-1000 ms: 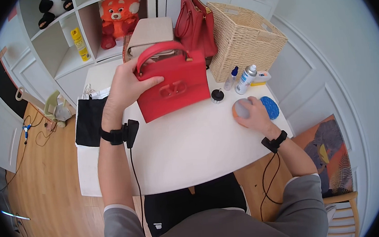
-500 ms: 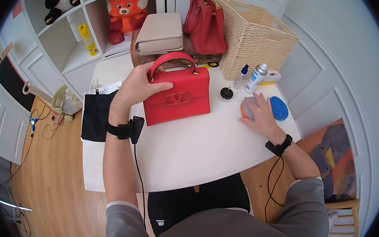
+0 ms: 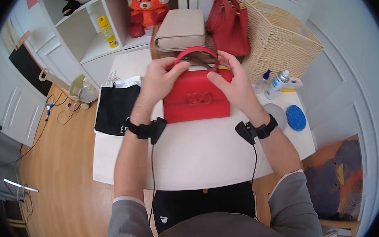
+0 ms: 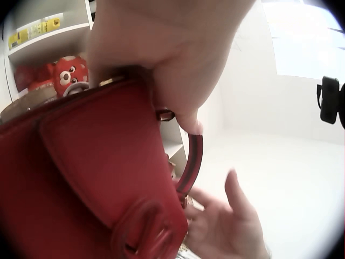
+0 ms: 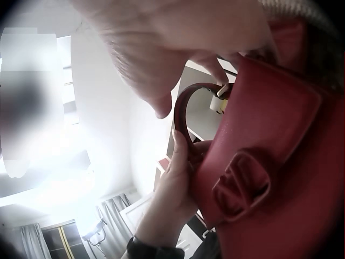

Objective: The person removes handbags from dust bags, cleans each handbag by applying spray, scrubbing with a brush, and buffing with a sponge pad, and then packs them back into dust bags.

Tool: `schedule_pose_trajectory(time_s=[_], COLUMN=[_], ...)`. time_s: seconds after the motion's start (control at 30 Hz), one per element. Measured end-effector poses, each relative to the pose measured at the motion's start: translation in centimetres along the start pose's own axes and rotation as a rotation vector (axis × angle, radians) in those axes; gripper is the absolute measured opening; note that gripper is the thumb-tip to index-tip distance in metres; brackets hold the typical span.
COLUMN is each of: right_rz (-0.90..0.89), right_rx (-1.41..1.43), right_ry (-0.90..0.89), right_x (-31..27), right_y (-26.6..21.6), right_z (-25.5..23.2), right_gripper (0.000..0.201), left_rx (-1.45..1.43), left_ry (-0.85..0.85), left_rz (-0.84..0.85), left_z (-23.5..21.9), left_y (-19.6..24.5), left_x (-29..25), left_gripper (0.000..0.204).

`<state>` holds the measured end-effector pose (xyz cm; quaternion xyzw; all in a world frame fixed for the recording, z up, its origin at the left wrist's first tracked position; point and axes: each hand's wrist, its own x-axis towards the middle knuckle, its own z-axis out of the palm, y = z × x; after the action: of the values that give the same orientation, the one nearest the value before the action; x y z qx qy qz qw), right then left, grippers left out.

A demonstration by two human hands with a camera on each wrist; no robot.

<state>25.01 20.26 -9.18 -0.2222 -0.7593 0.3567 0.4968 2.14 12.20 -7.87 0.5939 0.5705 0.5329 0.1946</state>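
Note:
A red handbag (image 3: 197, 110) with a V-shaped emblem on its flap stands upright on the white table (image 3: 201, 153). At its top left, my left hand (image 3: 159, 80) grips the base of the arched handle (image 3: 195, 50), thumb across the front side. My right hand (image 3: 237, 90) reaches over the bag's top right corner, thumb and fingers spread around the other end of the handle. In the left wrist view, the right hand (image 4: 226, 221) shows its palm beside the handle. Partly behind my right wrist lies a round grey pad (image 3: 276, 115).
A blue round pad (image 3: 296, 118), a spray can (image 3: 277, 85) and a small bottle (image 3: 262, 81) stand at the right. Behind are a beige bag (image 3: 180, 30), another red bag (image 3: 229, 26) and a wicker basket (image 3: 283, 40). A black cloth pouch (image 3: 115, 111) lies left.
My right hand has left the grey pad and moved left to the handbag's handle. The bag, tilted in the earliest frame, now stands straight. My left hand keeps its hold.

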Motion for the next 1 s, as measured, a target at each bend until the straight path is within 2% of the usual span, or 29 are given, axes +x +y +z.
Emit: schedule_pose_trajectory(time_s=[0.03,0.07,0.13,0.17,0.27,0.33,0.5,0.57,0.6,0.67,0.7,0.73,0.8,0.83,0.87,0.9,0.93,0.97,1.0], right_rz=[0.073,0.07,0.144,-0.138,-0.197,-0.153,-0.269,-0.278,-0.292,-0.3,-0.293,-0.287,-0.316,-0.317,-0.32,-0.324,-0.321,-0.317,-0.314], right_rx=[-0.001,0.022,-0.445,-0.524,-0.553,-0.569,-0.605,-0.632,-0.657,-0.65,-0.661,-0.674,-0.646,-0.661,-0.674,-0.665,-0.649,-0.632,-0.622], right_ry=[-0.103,-0.118,-0.117,0.073,0.126,0.1,0.128,0.14,0.147,0.155,0.14,0.13,0.141,0.127,0.112,0.114,0.026,-0.061,-0.051], right_x=[1.2,1.6,1.5,0.9,0.3,0.4,0.9,0.9,0.9,1.0,1.0,1.0,0.9,0.8,0.7,0.8,0.9,1.1,1.1], right_y=[-1.1,-1.5,-1.2,0.2,1.6,1.6,2.2,2.2,2.2,2.4,2.6,2.7,2.6,2.5,2.4,2.2,2.1,1.9,1.8], right_z=[-0.1,-0.1,0.3,1.2,1.5,1.5,1.6,1.7,1.8,1.8,1.8,1.7,1.6,1.5,1.4,1.0,0.2,-0.6,-1.1], right_gripper=[0.058,0.058,0.05,0.047,0.045,0.043,0.039,0.039,0.039,0.039,0.039,0.039,0.039,0.045,0.051,0.051,0.059,0.068,0.068], left_rx=[0.0,0.003,0.105,0.085,0.111,0.124,0.137,0.104,0.107,0.092,0.052,0.061,-0.108,-0.155,-0.148,-0.142,-0.134,0.025,0.037], left_ry=[0.046,0.094,0.181,0.221,0.178,0.184,0.214,0.132,0.127,-0.021,-0.171,-0.177,-0.253,-0.285,-0.281,-0.195,-0.112,-0.007,-0.013], left_rz=[0.028,0.054,0.015,0.087,0.043,0.031,0.034,-0.084,-0.081,0.159,0.124,0.136,0.106,0.079,0.076,0.037,0.002,-0.055,-0.054], left_z=[0.8,1.7,3.0,3.6,3.6,3.5,3.9,3.3,3.1,2.2,1.2,0.9,0.3,-0.5,-1.2,-1.8,-2.5,-3.6,-5.0], left_y=[0.3,0.6,1.9,1.6,0.7,0.5,0.3,0.7,0.7,0.1,-0.3,-0.2,-0.3,0.0,-0.2,-0.6,-1.1,-1.5,-1.7], left_x=[-0.2,-0.5,-1.1,-1.0,-0.7,-0.8,-0.5,-0.6,-0.7,-0.9,-0.9,-0.9,-1.4,-1.6,-2.1,-2.5,-2.9,-3.6,-4.5], left_gripper=[0.025,0.025,0.025,0.027,0.027,0.027,0.024,0.024,0.024,0.043,0.065,0.065,0.064,0.061,0.061,0.059,0.057,0.067,0.067])
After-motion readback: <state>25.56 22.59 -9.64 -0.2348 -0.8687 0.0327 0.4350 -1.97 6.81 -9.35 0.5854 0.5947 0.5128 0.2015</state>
